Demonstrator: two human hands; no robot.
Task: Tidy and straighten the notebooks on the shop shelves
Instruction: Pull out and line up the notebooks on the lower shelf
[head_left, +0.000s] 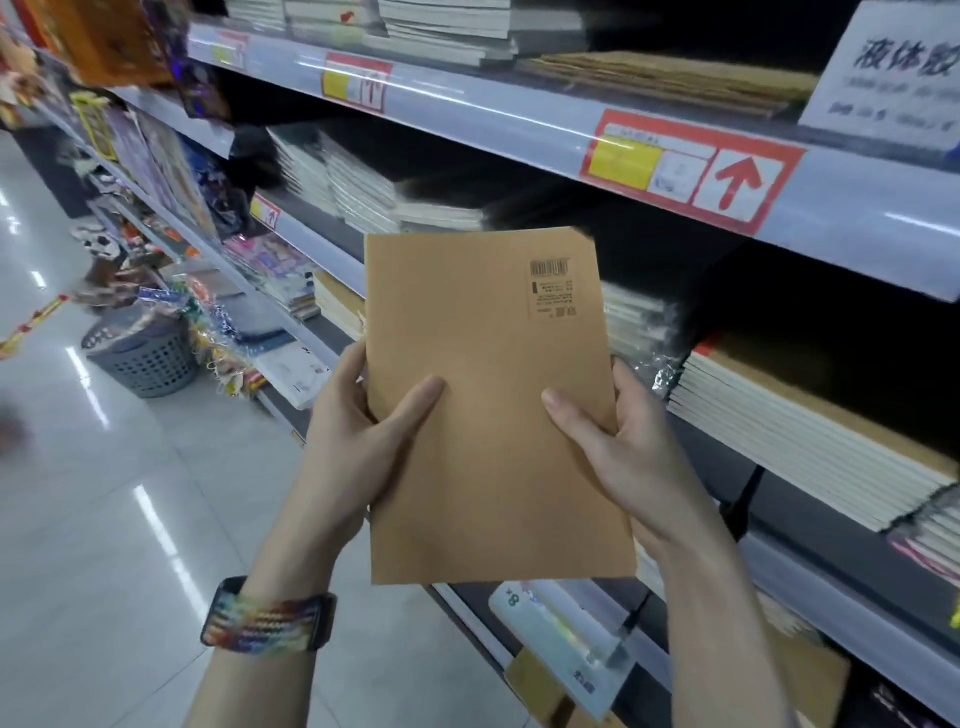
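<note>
A flat brown kraft-paper notebook (493, 405) with a printed barcode near its 1 o'clock corner is held upright in front of the grey metal shop shelves (519, 130). The left hand (358, 441) grips its 9 o'clock edge and the right hand (618, 447) grips its 3 o'clock edge, thumbs on the cover. At 3 o'clock, a stack of brown-covered, cream-paged notebooks (810, 441) lies on a shelf. At 9 o'clock, a grey plastic lattice basket (145, 353) stands on the floor.

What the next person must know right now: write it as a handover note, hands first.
Left hand grips the brown notebook by its left edge, thumb on the cover. Right hand grips the right edge likewise.
The notebook is held upright before the shelves, barcode uppermost, off any stack.
Done: notebook in hand.
Left: shelve it, probably on the brown-covered stack at right; then straighten the other stacks.
</note>
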